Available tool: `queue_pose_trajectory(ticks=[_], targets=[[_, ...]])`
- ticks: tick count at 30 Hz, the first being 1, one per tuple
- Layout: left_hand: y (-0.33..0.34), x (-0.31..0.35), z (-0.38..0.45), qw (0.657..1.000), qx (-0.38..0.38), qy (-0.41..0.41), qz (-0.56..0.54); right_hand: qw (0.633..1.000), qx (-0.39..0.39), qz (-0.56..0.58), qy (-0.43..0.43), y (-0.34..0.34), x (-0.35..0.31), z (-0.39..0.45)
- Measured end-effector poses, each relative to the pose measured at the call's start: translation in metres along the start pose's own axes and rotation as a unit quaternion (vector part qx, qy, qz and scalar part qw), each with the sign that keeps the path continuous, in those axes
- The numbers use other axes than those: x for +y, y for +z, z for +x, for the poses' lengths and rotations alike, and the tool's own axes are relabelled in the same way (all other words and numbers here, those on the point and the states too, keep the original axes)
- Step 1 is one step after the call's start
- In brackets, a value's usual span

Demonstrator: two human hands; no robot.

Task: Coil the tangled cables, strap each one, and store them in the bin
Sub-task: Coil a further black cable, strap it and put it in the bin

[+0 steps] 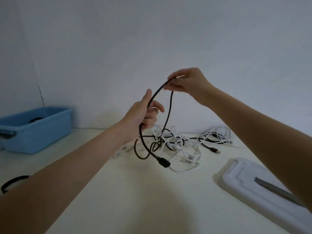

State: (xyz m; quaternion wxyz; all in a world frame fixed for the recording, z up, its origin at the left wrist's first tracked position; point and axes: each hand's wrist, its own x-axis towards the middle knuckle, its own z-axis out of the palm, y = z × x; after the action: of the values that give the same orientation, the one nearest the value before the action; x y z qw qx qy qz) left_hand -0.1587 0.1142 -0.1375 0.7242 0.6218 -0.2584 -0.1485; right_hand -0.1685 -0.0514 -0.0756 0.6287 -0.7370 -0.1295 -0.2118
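A thick black cable point(169, 108) arches in the air between my two hands. My left hand point(145, 114) grips it low, fingers curled round it. My right hand point(187, 82) pinches the top of the arch, higher and to the right. The cable's loose end hangs in a loop down to a black plug point(163, 162) just above the table. Beneath lies a tangle of white and black cables point(179, 142). The blue bin point(36, 128) stands at the far left with something dark inside.
A white tray point(253, 186) with a grey strip point(276, 191) in it lies at the right front. A black loop point(11, 182) shows at the left edge beside my forearm. A plain wall rises right behind the pale table point(135, 191).
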Motion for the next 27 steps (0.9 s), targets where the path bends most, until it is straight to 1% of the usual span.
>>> queue_pose_trajectory(ticks=[2,4,5,6,7,8,9,10,12,13,14,15,17,18,20,21,22,24,26,27], targets=[[0.0,0.022,0.006,0.994,0.047,0.078,0.061,0.989,0.103,-0.046,-0.1,-0.006,-0.035,0.02],[-0.001,0.043,0.013,0.984,0.079,0.129,0.096,0.953,0.216,-0.08,-0.195,-0.011,-0.074,0.042],[-0.002,0.052,0.015,0.981,0.09,0.145,0.094,0.926,0.261,-0.132,-0.238,-0.011,-0.091,0.049],[-0.002,0.063,0.018,0.978,0.094,0.163,0.086,0.893,0.292,-0.214,-0.268,-0.011,-0.107,0.056],[-0.002,0.068,0.02,0.979,0.092,0.169,0.073,0.854,0.306,-0.318,-0.274,-0.012,-0.113,0.061],[-0.002,0.071,0.022,0.981,0.084,0.167,0.059,0.826,0.305,-0.397,-0.26,-0.011,-0.114,0.064],[-0.001,0.072,0.022,0.984,0.072,0.161,0.04,0.821,0.291,-0.429,-0.239,-0.011,-0.107,0.066],[0.0,0.069,0.021,0.987,0.056,0.15,0.015,0.846,0.263,-0.411,-0.214,-0.009,-0.095,0.064],[0.003,0.061,0.022,0.991,0.019,0.128,-0.039,0.929,0.206,-0.273,-0.144,-0.007,-0.062,0.055],[0.006,0.059,0.022,0.991,0.0,0.12,-0.056,0.95,0.185,-0.232,-0.097,-0.008,-0.044,0.05],[0.011,0.058,0.022,0.991,-0.021,0.117,-0.066,0.952,0.164,-0.252,-0.051,-0.009,-0.025,0.045],[0.015,0.059,0.025,0.99,-0.041,0.116,-0.074,0.943,0.134,-0.306,-0.007,-0.008,-0.009,0.04],[0.022,0.061,0.03,0.988,-0.072,0.115,-0.069,0.905,0.029,-0.42,0.061,0.001,0.015,0.027],[0.024,0.06,0.033,0.989,-0.078,0.115,-0.046,0.883,-0.031,-0.462,0.073,0.008,0.024,0.019],[0.025,0.054,0.038,0.992,-0.064,0.1,0.028,0.84,-0.126,-0.525,0.055,0.02,0.038,0.006],[0.025,0.047,0.041,0.993,-0.05,0.086,0.058,0.825,-0.151,-0.543,0.036,0.022,0.043,0.001],[0.023,0.04,0.045,0.994,-0.037,0.07,0.074,0.818,-0.163,-0.552,0.013,0.022,0.047,-0.003],[0.018,0.025,0.053,0.996,-0.018,0.044,0.078,0.806,-0.181,-0.563,-0.01,0.013,0.048,-0.007],[0.016,0.017,0.058,0.998,-0.009,0.023,0.05,0.812,-0.191,-0.551,-0.005,-0.001,0.049,-0.008],[0.016,0.015,0.06,1.0,-0.007,0.014,0.005,0.825,-0.19,-0.533,-0.004,-0.006,0.049,-0.009]])
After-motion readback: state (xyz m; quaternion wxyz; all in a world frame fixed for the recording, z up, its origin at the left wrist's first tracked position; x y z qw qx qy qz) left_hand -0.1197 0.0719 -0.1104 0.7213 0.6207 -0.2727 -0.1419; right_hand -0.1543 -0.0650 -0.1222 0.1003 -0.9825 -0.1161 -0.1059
